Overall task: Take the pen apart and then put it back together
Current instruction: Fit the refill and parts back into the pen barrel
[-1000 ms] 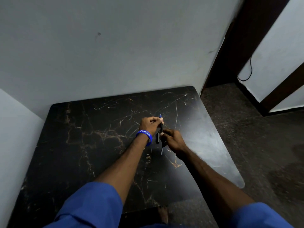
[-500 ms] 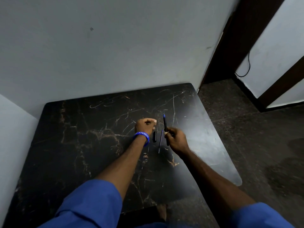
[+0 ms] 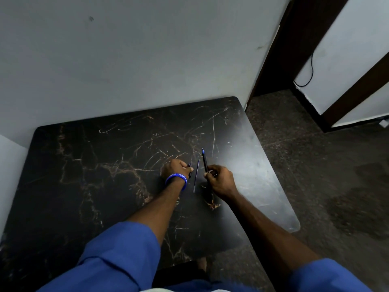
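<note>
The pen is in pieces on the black marble table (image 3: 105,165). A thin dark refill (image 3: 196,175) lies flat between my hands. My right hand (image 3: 219,180) pinches the near end of the dark barrel (image 3: 204,162), whose blue tip points away from me. My left hand (image 3: 175,168), with a blue wristband, is closed beside a small black cap piece (image 3: 190,170); its fingertips touch the piece, which seems to rest on the table.
The table stands against a pale wall (image 3: 126,60) at the back and left. Its right edge (image 3: 280,175) borders a dark speckled floor. A dark door frame (image 3: 273,49) and a hanging cable (image 3: 309,66) are at the upper right.
My hands have drawn apart. The refill came out and now lies on the table between them. The barrel stayed with my right hand, and the cap piece went down beside my left.
</note>
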